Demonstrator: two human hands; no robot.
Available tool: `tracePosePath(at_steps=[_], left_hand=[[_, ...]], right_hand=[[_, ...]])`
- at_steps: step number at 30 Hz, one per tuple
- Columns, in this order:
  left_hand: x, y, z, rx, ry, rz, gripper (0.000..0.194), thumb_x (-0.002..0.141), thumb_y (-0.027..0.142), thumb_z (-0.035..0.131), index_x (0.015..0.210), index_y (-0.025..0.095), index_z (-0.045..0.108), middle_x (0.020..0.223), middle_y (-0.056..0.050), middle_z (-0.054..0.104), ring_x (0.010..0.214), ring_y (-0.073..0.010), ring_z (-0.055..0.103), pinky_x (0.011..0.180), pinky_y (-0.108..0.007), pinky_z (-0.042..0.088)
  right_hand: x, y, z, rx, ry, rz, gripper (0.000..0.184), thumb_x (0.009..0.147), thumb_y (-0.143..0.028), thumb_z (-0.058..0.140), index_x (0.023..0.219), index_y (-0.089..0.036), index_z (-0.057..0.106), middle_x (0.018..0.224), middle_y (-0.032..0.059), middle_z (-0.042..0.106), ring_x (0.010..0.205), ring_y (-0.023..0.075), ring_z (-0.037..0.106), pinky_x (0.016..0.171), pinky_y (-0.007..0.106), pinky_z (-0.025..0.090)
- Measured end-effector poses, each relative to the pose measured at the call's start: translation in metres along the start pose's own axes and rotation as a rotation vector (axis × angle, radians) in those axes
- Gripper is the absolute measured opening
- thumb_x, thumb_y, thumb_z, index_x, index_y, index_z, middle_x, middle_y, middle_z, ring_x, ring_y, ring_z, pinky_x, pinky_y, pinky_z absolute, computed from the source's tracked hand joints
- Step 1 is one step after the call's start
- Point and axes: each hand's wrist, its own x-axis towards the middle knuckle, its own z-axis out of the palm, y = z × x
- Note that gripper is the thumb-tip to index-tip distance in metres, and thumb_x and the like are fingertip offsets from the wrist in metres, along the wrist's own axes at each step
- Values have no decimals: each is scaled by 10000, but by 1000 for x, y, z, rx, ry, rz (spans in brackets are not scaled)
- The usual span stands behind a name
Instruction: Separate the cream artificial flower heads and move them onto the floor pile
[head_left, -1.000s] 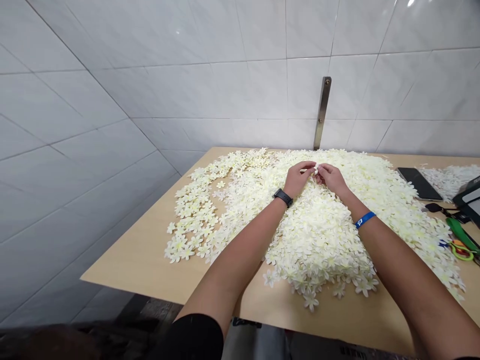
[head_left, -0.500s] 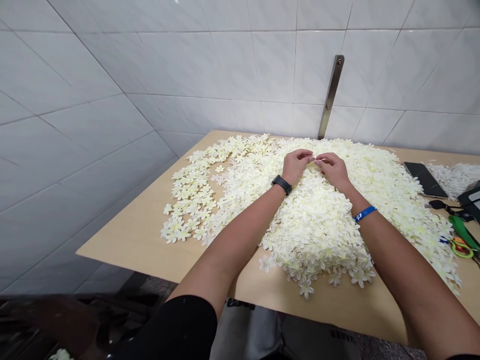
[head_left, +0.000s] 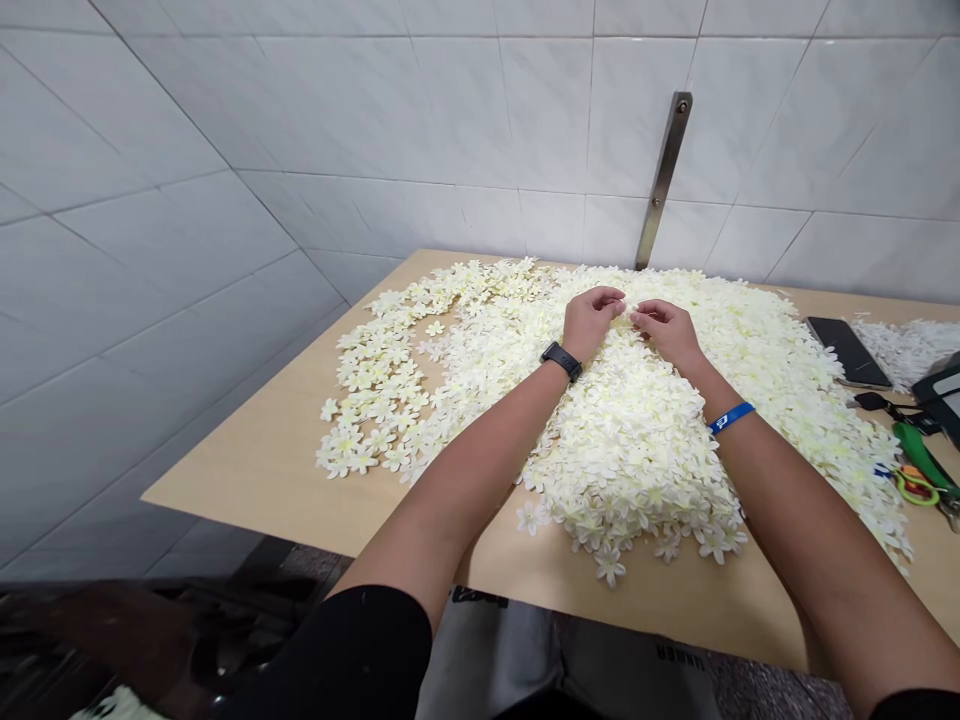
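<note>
A big heap of cream-white fabric flowers [head_left: 637, 440] covers much of the wooden table [head_left: 285, 470]. Both my hands rest on top of the heap near its far side. My left hand [head_left: 589, 320], with a black watch on the wrist, is curled with its fingertips pinched together. My right hand [head_left: 667, 330], a blue band on the wrist, pinches too, fingertips almost touching the left ones. A small white flower piece seems to sit between the fingertips, too small to make out. A flatter spread of single flowers [head_left: 375, 390] lies to the left.
A black phone [head_left: 847, 350] lies at the right, beside another pile of white petals [head_left: 911, 345]. Green-handled scissors [head_left: 922, 470] and a dark box [head_left: 946, 395] sit at the right edge. A metal bracket [head_left: 664, 175] runs up the tiled wall behind.
The view has tilted down and shifted a little. My hands stay pinched together on the heap, with only slight finger movement.
</note>
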Motion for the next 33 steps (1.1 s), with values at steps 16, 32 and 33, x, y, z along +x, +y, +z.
tracePosePath(at_steps=[16, 32, 33], left_hand=[[-3, 2, 1, 295, -77, 271, 151, 924, 222, 595, 957, 193, 739, 1105, -94, 676, 1028, -198, 627, 911, -320, 510], [-5, 6, 1, 287, -25, 150, 109, 909, 179, 606, 803, 188, 631, 887, -46, 690, 867, -178, 612, 843, -325, 472], [-5, 6, 2, 304, -29, 159, 132, 924, 177, 578, 795, 193, 597, 869, -44, 667, 849, -177, 596, 820, -323, 462]], right_hand=[[4, 3, -2, 65, -5, -47, 376, 601, -466, 832, 797, -214, 633, 751, 2, 601, 655, 142, 593, 513, 260, 496], [4, 3, -3, 19, -18, -54, 369, 645, -462, 835, 809, -204, 629, 743, 10, 602, 663, 157, 619, 515, 272, 489], [4, 2, -3, 23, -14, -52, 367, 646, -460, 837, 810, -204, 631, 753, 11, 606, 665, 154, 618, 515, 269, 493]])
